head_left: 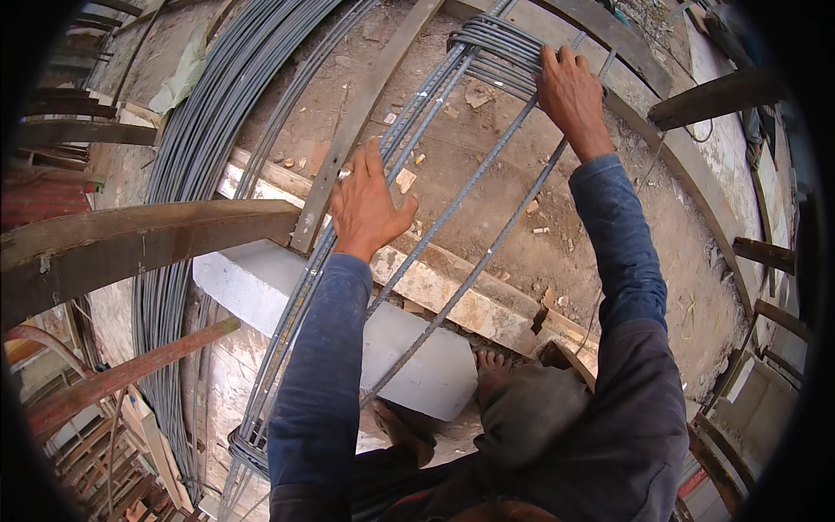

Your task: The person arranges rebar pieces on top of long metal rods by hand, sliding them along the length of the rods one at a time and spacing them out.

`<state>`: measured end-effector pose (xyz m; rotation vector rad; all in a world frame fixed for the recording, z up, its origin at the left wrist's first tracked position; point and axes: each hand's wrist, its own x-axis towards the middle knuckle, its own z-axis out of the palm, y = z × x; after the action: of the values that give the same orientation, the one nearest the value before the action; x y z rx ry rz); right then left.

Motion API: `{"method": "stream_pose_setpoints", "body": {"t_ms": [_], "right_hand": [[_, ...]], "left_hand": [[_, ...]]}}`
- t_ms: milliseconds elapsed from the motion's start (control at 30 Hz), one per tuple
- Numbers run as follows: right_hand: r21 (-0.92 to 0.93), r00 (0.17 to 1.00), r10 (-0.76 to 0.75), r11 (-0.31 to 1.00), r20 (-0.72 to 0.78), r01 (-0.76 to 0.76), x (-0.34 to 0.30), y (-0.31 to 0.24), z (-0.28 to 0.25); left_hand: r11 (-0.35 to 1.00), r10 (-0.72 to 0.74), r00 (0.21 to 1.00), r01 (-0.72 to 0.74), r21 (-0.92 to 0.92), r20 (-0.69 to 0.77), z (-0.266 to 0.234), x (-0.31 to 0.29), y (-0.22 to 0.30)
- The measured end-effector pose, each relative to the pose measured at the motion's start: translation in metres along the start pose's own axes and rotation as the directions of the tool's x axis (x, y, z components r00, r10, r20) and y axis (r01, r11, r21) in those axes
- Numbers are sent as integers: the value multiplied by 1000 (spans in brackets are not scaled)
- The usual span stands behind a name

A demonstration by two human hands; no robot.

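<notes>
Long steel reinforcing bars [470, 187] run diagonally in front of me, from the far upper side toward my lower left. At their far end, a stack of rectangular steel stirrups [500, 48] is looped around them. My right hand [574, 97] has its fingers curled over the right corner of that stack. My left hand [370, 207] lies over the left-hand bars beside a wooden plank, its fingers stretched and its thumb apart. Another bunch of stirrups [249, 452] circles the bars at the near end, partly behind my left sleeve.
A large bundle of thin steel rods [222, 96] curves along the left. Under the bars sit pale blocks [419, 361] and a mortar-stained ledge [470, 304]. Wooden beams [148, 239] jut in from the left, and a plank [370, 104] slants upward. Dirt with rubble lies beyond.
</notes>
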<state>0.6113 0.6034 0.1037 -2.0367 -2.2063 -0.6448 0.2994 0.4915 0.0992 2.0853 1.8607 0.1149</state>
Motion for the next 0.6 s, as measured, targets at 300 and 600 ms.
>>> {"method": "stream_pose_setpoints", "body": {"t_ms": [300, 600], "right_hand": [[-99, 994, -106, 989, 19, 108, 34, -12, 19], [12, 1000, 10, 1000, 1, -10, 25, -20, 10]], "left_hand": [[981, 193, 965, -185, 61, -179, 13, -3, -12], [920, 325, 946, -312, -236, 17, -8, -27, -58]]}}
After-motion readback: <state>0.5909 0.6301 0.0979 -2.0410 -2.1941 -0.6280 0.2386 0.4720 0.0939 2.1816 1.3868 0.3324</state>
